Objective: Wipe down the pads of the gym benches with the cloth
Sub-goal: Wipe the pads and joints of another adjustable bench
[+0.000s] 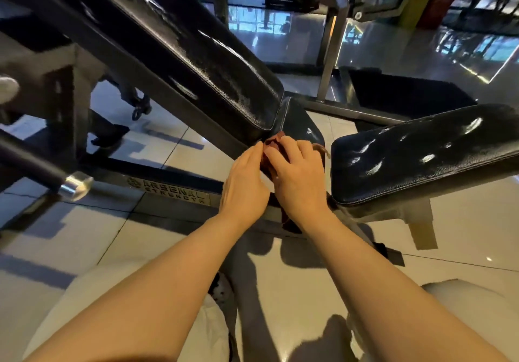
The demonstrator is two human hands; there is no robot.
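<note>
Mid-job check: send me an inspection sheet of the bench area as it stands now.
Surface: seat pad black, partly covered by cloth and hands.
Job's things: reddish cloth bunched on the seat pad; inclined back pad and neighbouring bench pad glossy.
Clutter: nothing seen.
Hands: left hand and right hand both on the cloth.
Cables: nothing seen.
Surroundings: tiled floor, bench frame, other machines behind.

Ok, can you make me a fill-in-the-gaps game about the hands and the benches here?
1. Both hands, the left hand and the right hand, hold a dark red ____.
2. The long tilted bench pad is coloured ____.
3. The flat black padded bench seat lies to the ____ of the hands.
4. The shiny tiled ____ lies under the benches.

Missing words: cloth; black; right; floor
</note>
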